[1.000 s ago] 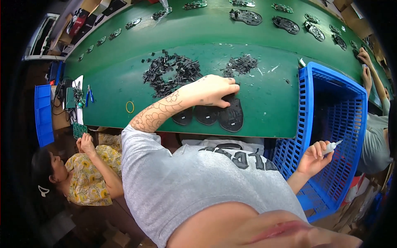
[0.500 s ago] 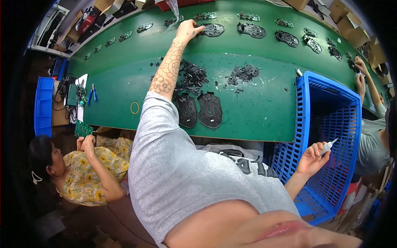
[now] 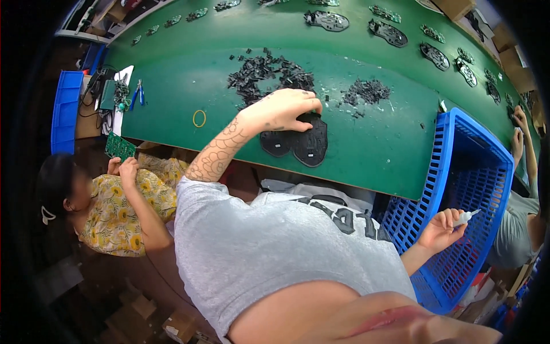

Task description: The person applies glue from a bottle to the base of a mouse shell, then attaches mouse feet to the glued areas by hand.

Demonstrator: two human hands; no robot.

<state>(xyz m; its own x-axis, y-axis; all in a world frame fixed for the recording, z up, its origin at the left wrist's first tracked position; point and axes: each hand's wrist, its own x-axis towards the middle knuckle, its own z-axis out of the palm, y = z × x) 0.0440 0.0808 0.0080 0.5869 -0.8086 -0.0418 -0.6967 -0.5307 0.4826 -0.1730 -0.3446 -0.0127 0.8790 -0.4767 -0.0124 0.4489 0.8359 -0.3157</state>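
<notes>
My left hand (image 3: 283,110) reaches over the near part of the bench, its fingers bent round the upper end of a black plastic mouse-shaped base (image 3: 311,146). A second such base (image 3: 275,143) lies close against it on the left, partly covered by my hand and wrist. Off to the right, my right hand (image 3: 438,231) holds a small white dropper bottle (image 3: 462,219) with a thin tip, in front of the blue crate. Just beyond my left hand is a heap of small black plastic parts (image 3: 252,77).
A smaller black heap (image 3: 366,92) and a yellow ring (image 3: 199,118) lie on the green bench (image 3: 372,152). Circuit boards (image 3: 385,14) and bases (image 3: 388,32) line its far side. A blue crate (image 3: 441,160) stands right. A person (image 3: 126,212) at left holds a green board (image 3: 120,147).
My left hand has come back from the far row of boards to the near bases and closed on one. My right hand still holds the bottle. The view has shifted.
</notes>
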